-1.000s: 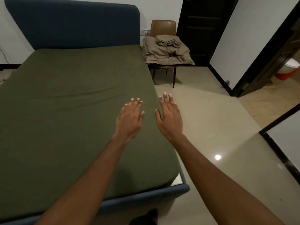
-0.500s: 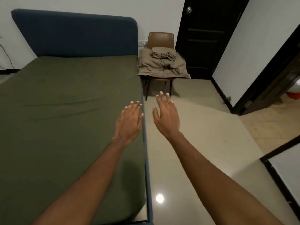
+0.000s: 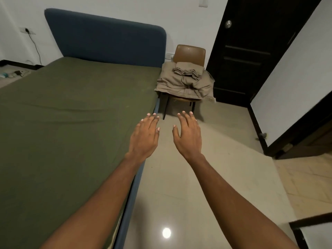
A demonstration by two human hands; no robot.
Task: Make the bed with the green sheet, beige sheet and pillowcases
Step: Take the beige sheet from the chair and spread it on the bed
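The green sheet [image 3: 71, 114] lies spread over the mattress, with light wrinkles across its middle. A folded beige sheet [image 3: 181, 84] sits on a brown chair [image 3: 190, 53] beside the bed's head, and folded beige pillowcases [image 3: 187, 71] lie on top of it. My left hand [image 3: 144, 137] hovers above the bed's right edge with fingers straight, holding nothing. My right hand [image 3: 187, 134] is stretched out over the floor, fingers straight and empty. Both hands point toward the chair, well short of it.
A blue headboard [image 3: 107, 38] stands against the white wall. The blue bed frame edge [image 3: 133, 194] runs along the tiled floor [image 3: 206, 177]. A dark door [image 3: 251, 51] is behind the chair, and another dark doorway [image 3: 305, 137] opens at right. Cables [image 3: 18, 72] lie at far left.
The view has moved forward along the bed's right side toward the chair. My hands have shifted from over the green sheet to the bed's edge and the floor, still empty.
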